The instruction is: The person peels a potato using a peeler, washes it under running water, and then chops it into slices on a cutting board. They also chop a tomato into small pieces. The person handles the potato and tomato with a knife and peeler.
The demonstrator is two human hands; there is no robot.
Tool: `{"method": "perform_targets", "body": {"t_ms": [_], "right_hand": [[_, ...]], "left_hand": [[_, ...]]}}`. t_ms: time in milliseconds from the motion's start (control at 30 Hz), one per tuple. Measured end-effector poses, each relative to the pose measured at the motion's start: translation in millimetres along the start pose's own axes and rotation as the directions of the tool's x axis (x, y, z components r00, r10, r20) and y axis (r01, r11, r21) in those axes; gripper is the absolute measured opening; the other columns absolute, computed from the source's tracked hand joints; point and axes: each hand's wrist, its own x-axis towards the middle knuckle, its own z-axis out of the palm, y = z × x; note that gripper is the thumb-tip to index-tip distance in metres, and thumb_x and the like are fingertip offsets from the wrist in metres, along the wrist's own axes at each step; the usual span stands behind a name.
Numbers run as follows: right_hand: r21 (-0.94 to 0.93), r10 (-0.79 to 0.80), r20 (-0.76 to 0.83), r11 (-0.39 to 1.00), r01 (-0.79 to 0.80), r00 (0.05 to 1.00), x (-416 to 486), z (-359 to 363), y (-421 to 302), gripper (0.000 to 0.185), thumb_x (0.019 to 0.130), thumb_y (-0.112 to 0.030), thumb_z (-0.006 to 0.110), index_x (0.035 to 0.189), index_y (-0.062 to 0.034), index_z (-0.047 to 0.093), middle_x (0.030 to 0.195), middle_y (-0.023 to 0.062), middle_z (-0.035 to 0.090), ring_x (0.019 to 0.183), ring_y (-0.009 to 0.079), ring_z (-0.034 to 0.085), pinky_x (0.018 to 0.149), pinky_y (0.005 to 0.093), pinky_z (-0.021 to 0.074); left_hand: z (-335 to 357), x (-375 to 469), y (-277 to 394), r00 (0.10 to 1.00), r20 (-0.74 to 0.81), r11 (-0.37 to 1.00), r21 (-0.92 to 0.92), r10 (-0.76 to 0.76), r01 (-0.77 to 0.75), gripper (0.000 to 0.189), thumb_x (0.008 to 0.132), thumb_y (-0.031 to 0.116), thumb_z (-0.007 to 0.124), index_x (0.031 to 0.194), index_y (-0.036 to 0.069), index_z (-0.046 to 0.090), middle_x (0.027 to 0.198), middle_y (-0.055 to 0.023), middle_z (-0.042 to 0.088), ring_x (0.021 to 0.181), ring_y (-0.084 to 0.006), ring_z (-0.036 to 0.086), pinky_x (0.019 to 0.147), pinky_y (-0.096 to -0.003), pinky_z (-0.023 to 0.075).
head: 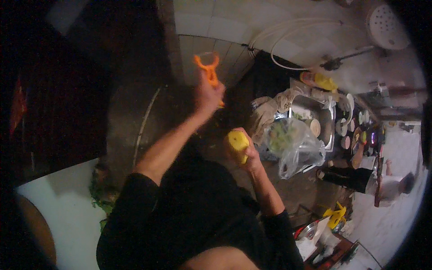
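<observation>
My left hand is raised in front of me, closed around the handle of an orange Y-shaped peeler, its blade end pointing away from me. Lower and to the right, my right hand grips a yellow potato that looks peeled, with a small dark spot on its end. The two hands are apart, and the peeler does not touch the potato. To the right of my right hand, a clear plastic bag with pale green contents rests at the edge of a metal sink.
Crumpled cloths lie at the sink's near corner. A yellow bottle stands by the wall behind it. Bowls and dishes extend to the far right, where another person stands. A cluttered low table is at lower right. A white surface lies at left.
</observation>
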Motion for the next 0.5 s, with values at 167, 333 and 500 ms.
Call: {"method": "perform_targets", "body": {"t_ms": [167,333,500], "right_hand": [[0.088,0.011,-0.248,0.996,0.011,0.969,3,5,-10,0.082,0.067,-0.049,0.076,0.133,-0.0107,0.045,0.113,0.0099,0.059,0.096,0.0222,0.061,0.075,0.0343,0.0543],[-0.144,-0.114,-0.204,0.986,0.085,0.972,16,5,0,0.081,0.068,-0.047,0.076,0.133,-0.01,0.045,0.113,0.0092,0.058,0.1,0.0201,0.06,0.082,0.0317,0.0525],[-0.141,-0.107,-0.148,0.986,0.086,0.983,9,7,8,0.077,0.072,-0.049,0.072,0.132,-0.0103,0.046,0.116,0.0102,0.059,0.101,0.0215,0.06,0.083,0.0328,0.052]], "left_hand": [[-23,24,14,0.937,0.008,0.712,-0.648,-0.349,0.27,0.058,0.08,0.004,0.064,0.134,0.005,0.043,0.122,-0.0113,0.049,0.105,-0.0242,0.054,0.09,-0.0391,0.0483],[13,-47,5,0.969,0.192,0.918,-0.336,-0.154,0.212,0.039,0.08,0.014,0.067,0.114,0.003,0.052,0.096,-0.0054,0.056,0.087,-0.0177,0.056,0.07,-0.033,0.048],[2,-18,10,0.991,-0.119,0.933,-0.346,0.059,-0.097,0.038,0.081,0.011,0.066,0.115,0.002,0.051,0.095,-0.0068,0.056,0.081,-0.0185,0.056,0.07,-0.0339,0.0501]]}}
